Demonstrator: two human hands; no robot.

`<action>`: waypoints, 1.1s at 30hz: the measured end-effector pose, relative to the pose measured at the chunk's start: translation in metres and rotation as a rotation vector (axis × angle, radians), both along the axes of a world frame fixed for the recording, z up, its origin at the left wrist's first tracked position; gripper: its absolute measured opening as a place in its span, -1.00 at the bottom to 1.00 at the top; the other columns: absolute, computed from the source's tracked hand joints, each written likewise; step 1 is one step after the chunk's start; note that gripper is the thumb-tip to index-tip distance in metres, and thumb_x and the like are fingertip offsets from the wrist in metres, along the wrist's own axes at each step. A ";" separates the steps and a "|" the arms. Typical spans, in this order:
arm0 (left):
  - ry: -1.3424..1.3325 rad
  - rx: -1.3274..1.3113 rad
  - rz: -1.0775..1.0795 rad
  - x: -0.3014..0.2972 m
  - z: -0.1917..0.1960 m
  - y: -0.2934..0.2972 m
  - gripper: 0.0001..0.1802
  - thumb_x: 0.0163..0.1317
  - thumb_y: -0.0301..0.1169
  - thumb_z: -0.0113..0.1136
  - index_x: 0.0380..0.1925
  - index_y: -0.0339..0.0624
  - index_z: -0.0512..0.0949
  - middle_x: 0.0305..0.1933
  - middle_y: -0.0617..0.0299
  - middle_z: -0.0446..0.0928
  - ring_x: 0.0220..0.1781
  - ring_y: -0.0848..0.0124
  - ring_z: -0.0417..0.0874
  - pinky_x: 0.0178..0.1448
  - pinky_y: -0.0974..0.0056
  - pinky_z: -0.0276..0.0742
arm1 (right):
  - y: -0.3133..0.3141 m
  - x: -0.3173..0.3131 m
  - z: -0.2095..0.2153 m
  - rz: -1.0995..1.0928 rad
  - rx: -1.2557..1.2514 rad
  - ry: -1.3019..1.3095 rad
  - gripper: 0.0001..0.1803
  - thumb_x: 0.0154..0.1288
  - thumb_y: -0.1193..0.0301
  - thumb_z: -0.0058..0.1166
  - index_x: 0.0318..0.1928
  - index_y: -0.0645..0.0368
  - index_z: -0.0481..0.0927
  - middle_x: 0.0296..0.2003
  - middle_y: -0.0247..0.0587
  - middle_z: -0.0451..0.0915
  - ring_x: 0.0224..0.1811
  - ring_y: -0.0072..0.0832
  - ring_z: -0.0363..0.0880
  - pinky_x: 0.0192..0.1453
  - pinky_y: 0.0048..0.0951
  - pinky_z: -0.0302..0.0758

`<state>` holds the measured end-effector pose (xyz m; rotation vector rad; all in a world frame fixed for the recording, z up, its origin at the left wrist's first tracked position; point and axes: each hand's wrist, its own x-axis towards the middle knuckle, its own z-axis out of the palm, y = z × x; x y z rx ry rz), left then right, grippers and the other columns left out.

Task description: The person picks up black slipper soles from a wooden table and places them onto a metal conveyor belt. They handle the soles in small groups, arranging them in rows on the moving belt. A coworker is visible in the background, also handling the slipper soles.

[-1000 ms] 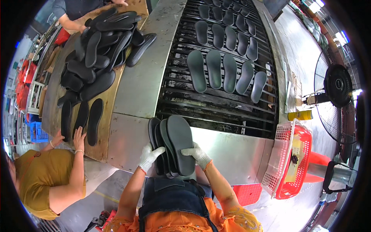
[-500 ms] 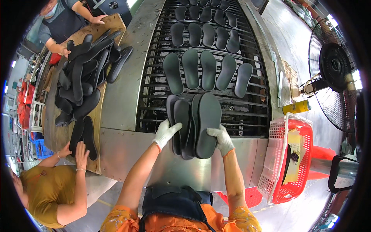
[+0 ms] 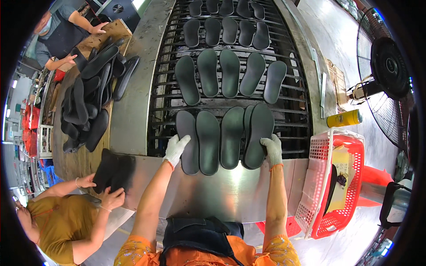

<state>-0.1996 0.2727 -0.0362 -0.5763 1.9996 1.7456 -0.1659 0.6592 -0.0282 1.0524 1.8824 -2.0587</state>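
Observation:
My left hand (image 3: 177, 150), in a white glove, grips the outer edge of the leftmost dark insole (image 3: 187, 137), thumb on top. At the right, my gloved right hand (image 3: 271, 150) holds the edge of another insole (image 3: 261, 133), which overlaps one partly hidden beneath it. Between my hands, two more insoles (image 3: 208, 142) lie side by side. This near row spans the black slatted conveyor (image 3: 293, 128) and its metal front ledge (image 3: 213, 195). Farther up the slats, several insoles (image 3: 230, 73) sit in rows.
A wooden board (image 3: 66, 162) at the left bears a pile of dark soles (image 3: 91, 88). One co-worker (image 3: 62, 221) handles blurred dark soles; another person (image 3: 66, 31) stands beyond. At the right are a red-and-white basket (image 3: 326, 221), a yellow can (image 3: 344, 119) and a black fan (image 3: 390, 66).
My hands have moved apart, and the bunched insoles are now spread across the ledge and slats. The rows beyond appear slightly higher and leftward. The near co-worker has brought soles toward the metal ledge.

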 end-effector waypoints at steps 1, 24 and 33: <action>-0.001 0.028 0.024 0.001 -0.001 -0.001 -0.60 0.36 -0.21 0.29 0.01 -0.32 0.65 -0.08 0.18 0.71 -0.12 0.44 0.65 0.02 0.27 0.56 | 0.006 0.003 -0.007 -0.040 -0.014 0.004 -0.66 0.13 0.56 0.17 -0.04 0.37 0.62 -0.27 -0.18 0.68 -0.27 -0.45 0.66 -0.16 -0.40 0.60; 0.115 0.020 0.088 -0.012 -0.036 -0.025 -0.52 0.36 -0.15 0.27 0.04 -0.38 0.64 -0.07 0.13 0.71 -0.12 0.41 0.65 0.02 0.24 0.56 | 0.103 -0.007 -0.023 -0.096 0.593 0.009 -0.80 0.14 0.55 0.21 -0.18 0.28 0.59 -0.38 -0.33 0.56 -0.37 -0.57 0.45 -0.26 -0.45 0.44; 0.106 -0.231 0.003 -0.029 -0.006 -0.016 -0.51 0.39 -0.12 0.20 0.07 -0.33 0.63 -0.02 0.01 0.72 0.00 0.21 0.68 0.12 0.13 0.53 | 0.052 0.002 -0.006 -0.073 1.009 -0.130 -0.53 0.18 0.43 0.18 0.13 0.28 0.56 -0.03 0.03 0.67 0.01 -0.11 0.65 0.15 -0.18 0.54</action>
